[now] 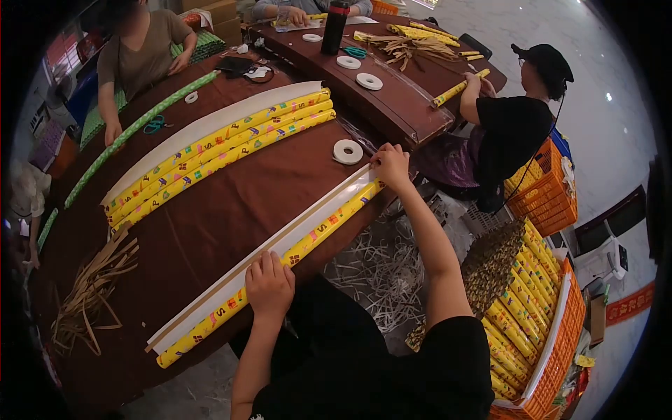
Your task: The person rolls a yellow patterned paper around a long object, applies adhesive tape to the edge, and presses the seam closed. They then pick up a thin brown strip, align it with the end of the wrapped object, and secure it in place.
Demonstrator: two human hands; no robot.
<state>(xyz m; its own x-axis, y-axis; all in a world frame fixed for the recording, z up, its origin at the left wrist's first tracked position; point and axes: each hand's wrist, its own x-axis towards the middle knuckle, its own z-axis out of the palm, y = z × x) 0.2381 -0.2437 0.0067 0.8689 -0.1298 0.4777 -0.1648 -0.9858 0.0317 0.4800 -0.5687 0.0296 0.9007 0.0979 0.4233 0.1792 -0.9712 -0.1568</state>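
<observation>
A partly unrolled yellow patterned paper roll (322, 234) lies along the table's near edge, its white inner side up with a tan strip along the far edge. My left hand (269, 283) rests on the roll's middle, fingers together and pressed on the paper. At the roll's far right end, my right hand (390, 166) has bent fingers at the paper's edge; whether it pinches anything is too small to tell. Just beyond it lies a white tape roll (347, 152). Several more yellow rolls (224, 154) lie farther back.
Tan strips (94, 294) lie at the table's left. Orange crates (553, 350) of yellow rolls stand on the right floor, beside shredded strips (381, 273). Co-workers sit around: one person (514, 119) at right holds a roll, another (140, 56) stands behind a green roll (140, 129).
</observation>
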